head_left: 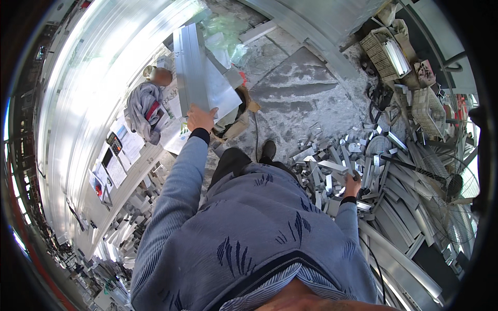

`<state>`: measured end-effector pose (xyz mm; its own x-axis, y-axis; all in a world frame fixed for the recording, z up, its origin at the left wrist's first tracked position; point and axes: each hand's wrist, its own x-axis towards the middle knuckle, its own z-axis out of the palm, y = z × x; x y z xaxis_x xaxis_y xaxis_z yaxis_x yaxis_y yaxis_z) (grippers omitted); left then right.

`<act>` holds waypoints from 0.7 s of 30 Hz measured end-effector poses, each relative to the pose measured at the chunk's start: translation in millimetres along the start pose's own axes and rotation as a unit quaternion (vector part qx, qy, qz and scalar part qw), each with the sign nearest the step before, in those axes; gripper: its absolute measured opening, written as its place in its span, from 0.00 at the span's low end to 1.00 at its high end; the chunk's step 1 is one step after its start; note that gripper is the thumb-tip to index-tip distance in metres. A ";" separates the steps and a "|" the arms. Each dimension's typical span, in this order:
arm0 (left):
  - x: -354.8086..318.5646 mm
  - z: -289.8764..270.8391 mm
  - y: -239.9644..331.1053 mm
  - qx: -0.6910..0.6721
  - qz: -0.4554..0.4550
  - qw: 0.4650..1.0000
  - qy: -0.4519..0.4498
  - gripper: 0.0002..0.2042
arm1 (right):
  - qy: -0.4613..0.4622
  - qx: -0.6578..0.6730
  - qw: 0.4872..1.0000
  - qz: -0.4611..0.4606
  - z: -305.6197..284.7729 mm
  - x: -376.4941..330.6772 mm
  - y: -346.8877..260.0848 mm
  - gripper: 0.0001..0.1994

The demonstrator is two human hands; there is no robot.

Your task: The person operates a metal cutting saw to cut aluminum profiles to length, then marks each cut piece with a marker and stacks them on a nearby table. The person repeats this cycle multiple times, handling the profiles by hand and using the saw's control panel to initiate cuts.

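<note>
My left hand (pixel 201 118) grips the near end of a long silver aluminium profile (pixel 191 70), its thumb reaching along the right side. The profile lies over white sheets on the bench at the upper left. Low on my right side, my right hand (pixel 353 184) is closed by the end of a short aluminium offcut (pixel 332 166), which it appears to hold above a scrap heap (pixel 340 153); its fingers are partly hidden. Left of the profile sit a crumpled grey cloth (pixel 142 111) with a red patch and a small rounded reddish-brown object (pixel 161 76).
A black calculator (pixel 114 143) and papers (pixel 115 171) rest on the left bench. Wicker baskets (pixel 381 54) stand at the upper right. A wire fan guard (pixel 459 202) and long metal strips (pixel 402 207) are at the right. My shoe (pixel 268 149) stands beside the scrap.
</note>
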<state>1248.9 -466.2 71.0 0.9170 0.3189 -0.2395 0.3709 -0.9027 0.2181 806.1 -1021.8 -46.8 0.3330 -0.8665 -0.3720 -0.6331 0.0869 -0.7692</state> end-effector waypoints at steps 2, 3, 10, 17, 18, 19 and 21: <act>9.6 3.9 5.9 0.013 -0.043 0.999 -0.019 0.52 | -0.019 0.001 0.999 0.032 -18.2 0.1 -3.3 0.24; 14.5 6.9 6.7 0.013 -0.058 0.998 -0.025 0.55 | -0.009 0.012 1.000 0.027 -20.4 -0.3 -2.7 0.24; 31.0 35.2 -4.1 0.024 -0.113 0.992 -0.054 0.58 | 0.014 0.017 0.999 0.047 -26.5 12.2 -1.6 0.24; 46.1 47.7 7.5 -0.005 -0.168 0.985 -0.029 0.50 | -0.017 -0.023 0.999 0.035 7.1 84.0 -58.5 0.27; 47.3 49.0 9.3 0.003 -0.178 0.984 -0.022 0.49 | -0.014 -0.028 0.999 0.012 19.2 97.0 -69.9 0.27; 50.2 48.9 10.2 -0.004 -0.193 0.981 -0.026 0.47 | -0.026 -0.042 0.999 -0.004 32.4 110.6 -83.7 0.27; 54.9 47.6 9.9 -0.010 -0.201 0.979 -0.045 0.51 | -0.029 -0.016 0.999 0.002 63.2 131.1 -114.5 0.26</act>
<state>1296.0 -471.4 15.0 0.6809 0.6192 -0.3911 0.7019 -0.7042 0.1069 966.4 -1114.3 -40.3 0.3689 -0.8362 -0.4057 -0.6562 0.0748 -0.7509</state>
